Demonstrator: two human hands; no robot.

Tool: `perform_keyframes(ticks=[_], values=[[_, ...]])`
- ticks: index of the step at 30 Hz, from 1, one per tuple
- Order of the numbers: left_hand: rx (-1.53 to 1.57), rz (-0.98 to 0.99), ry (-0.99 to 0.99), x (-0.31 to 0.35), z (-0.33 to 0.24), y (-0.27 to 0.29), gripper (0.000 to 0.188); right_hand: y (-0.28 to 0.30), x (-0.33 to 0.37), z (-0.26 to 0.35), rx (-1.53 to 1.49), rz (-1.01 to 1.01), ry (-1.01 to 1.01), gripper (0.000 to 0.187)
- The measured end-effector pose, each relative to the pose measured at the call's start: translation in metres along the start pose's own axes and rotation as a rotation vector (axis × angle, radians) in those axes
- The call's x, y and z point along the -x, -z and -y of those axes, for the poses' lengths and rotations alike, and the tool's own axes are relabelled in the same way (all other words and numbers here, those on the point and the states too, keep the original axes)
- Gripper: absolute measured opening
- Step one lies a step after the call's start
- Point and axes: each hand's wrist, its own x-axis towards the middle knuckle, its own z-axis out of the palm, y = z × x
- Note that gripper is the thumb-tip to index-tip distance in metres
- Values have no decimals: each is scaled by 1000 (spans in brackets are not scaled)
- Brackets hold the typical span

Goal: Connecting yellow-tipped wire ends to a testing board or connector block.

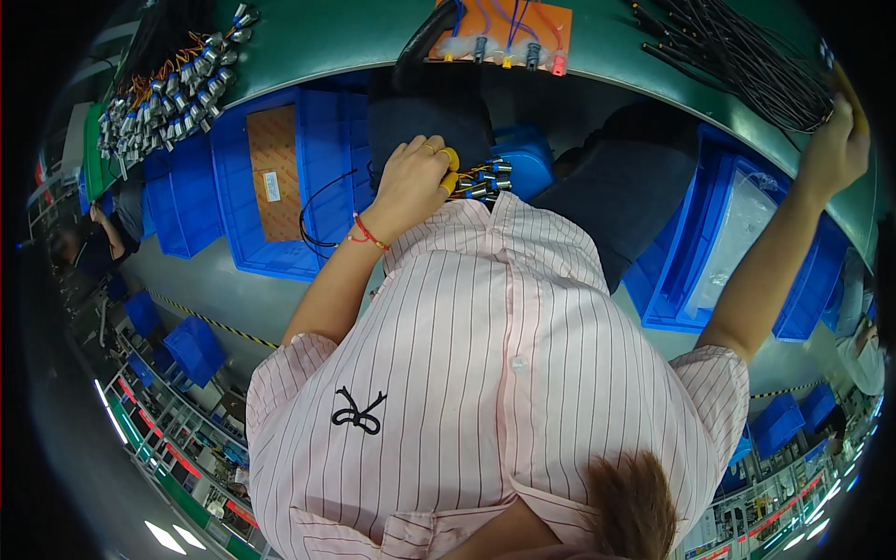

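Note:
My left hand (413,182), with yellow finger covers on two fingertips, is closed over my lap. Its fingers are round the wires of a bunch of connectors (487,179) with metal barrels, blue parts and thin yellow-orange leads. Black cable (306,229) loops out beside that wrist. Far to the right, my right hand (840,149) is raised at the bench edge, its fingers closed round a long yellow thing (849,98) whose kind I cannot make out. Just left of it, a bundle of black cables (737,56) lies on the green bench (327,33).
An orange board (509,28) with coloured plugs and wires sits at the bench's middle edge. Many metal connectors (173,98) are heaped at the left. Blue bins (229,205) stand below on both sides, one holding brown cardboard (275,154). Another person (93,243) is at far left.

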Motion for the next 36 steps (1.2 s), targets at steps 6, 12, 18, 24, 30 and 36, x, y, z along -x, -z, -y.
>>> perform_keyframes(ticks=[6,12,18,24,30,36], values=[[-47,-32,-79,5,4,-2,18,-53,152,104,-407,966,88,25],[391,-21,24,14,15,15,19,-113,248,126,-488,1414,-77,41],[948,44,188,23,11,39,20,-112,241,127,-775,1489,-539,31],[924,-83,76,22,14,54,24,-46,196,50,-1153,667,-877,24],[1302,-94,164,-6,5,55,21,38,162,-26,-1339,-262,-1087,25],[2274,-152,-1,-39,-44,33,34,67,172,-76,-1467,-791,-1329,24]])
